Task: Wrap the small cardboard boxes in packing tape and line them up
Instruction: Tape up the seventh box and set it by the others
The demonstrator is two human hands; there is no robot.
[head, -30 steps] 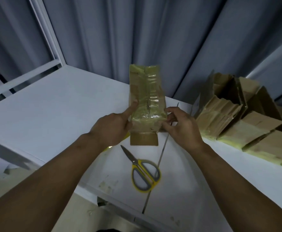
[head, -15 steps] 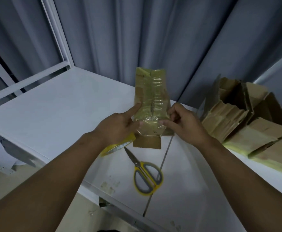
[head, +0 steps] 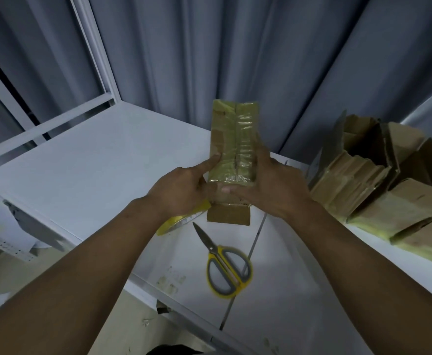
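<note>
Cardboard box [head: 233, 149], upper part taped, lower end bare: upright above tabletop's [head: 94, 162] front middle. Right hand [head: 274, 190] has slid up, clasping its right edge; left hand [head: 181, 193] grips it, forefinger pressing down. Smoothing apparently unfinished.

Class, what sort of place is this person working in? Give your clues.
Probably a small packing area: a plain white worktable, a pile of cardboard boxes at its right, scissors and a yellow tape roll, and a half-taped box held in the left hand and right hand.
</note>
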